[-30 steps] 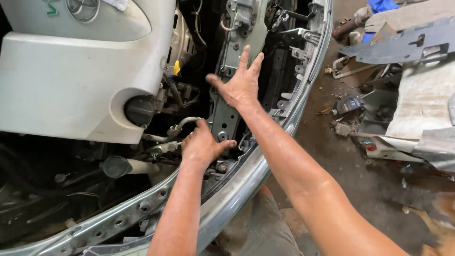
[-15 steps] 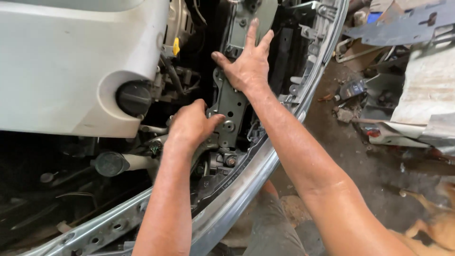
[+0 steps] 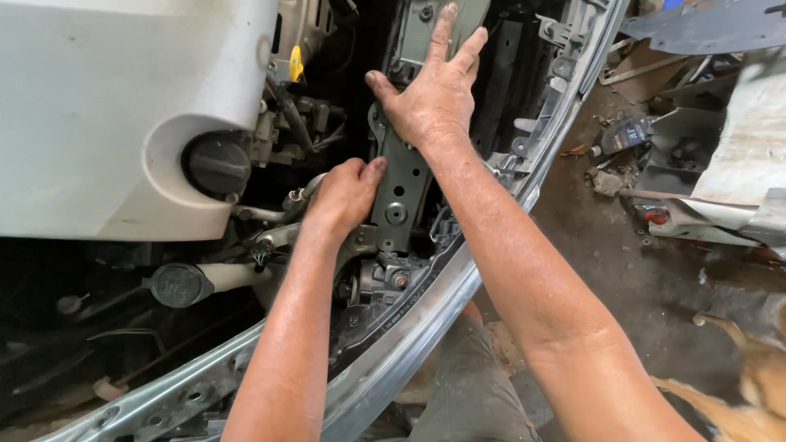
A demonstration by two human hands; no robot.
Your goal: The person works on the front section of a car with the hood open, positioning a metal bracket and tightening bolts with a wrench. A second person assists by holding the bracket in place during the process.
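Observation:
I am leaning over an open car engine bay. My right hand (image 3: 431, 92) lies flat, fingers spread, on the upper part of a grey-green upright metal bracket (image 3: 396, 192) with round holes. My left hand (image 3: 344, 195) is curled just left of that bracket lower down, its fingertips touching the bracket's edge; what the fingers hold, if anything, is hidden. Below the bracket sits a dark latch-like part (image 3: 378, 278).
A large white engine cover (image 3: 106, 115) with a black round cap (image 3: 217, 164) fills the left. A silver curved front rail (image 3: 426, 327) runs diagonally below my arms. Scrap panels and debris (image 3: 696, 164) lie on the dirt floor at right, and a tan animal (image 3: 745, 385) is at bottom right.
The view has moved closer to the bracket. My left hand has slid up against the bracket's edge; my right hand stays flat on it.

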